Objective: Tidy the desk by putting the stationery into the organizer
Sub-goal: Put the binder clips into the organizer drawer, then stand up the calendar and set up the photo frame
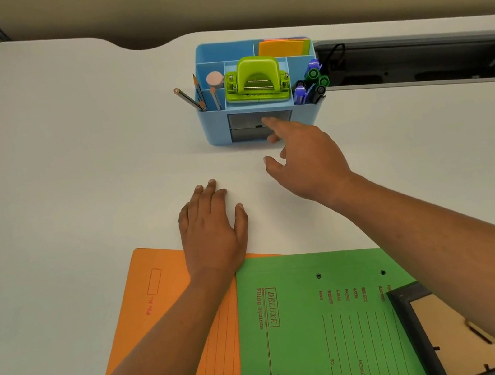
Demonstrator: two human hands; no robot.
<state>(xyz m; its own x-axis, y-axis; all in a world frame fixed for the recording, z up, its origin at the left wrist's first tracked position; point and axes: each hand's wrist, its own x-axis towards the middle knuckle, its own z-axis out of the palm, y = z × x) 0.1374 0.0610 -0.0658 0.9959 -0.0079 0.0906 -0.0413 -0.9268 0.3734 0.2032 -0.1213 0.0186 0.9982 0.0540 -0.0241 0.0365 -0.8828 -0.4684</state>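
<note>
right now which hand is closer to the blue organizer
Right. The right hand reaches the front drawers of the blue organizer, index fingertip at them. The left hand lies flat on the desk, short of it.

Head camera looks steeply down, close above desk (75, 183).

This looks like an office. A white tabletop (75, 183) carries a blue desk organizer (216, 127) holding a hole punch (257, 80), pens (313, 81) and pencils (192, 98). Nearer than the organizer lie an orange folder (166, 299) and a green folder (311, 324) printed "Filing Systems"; right of it runs a cable slot (415, 61).
</note>
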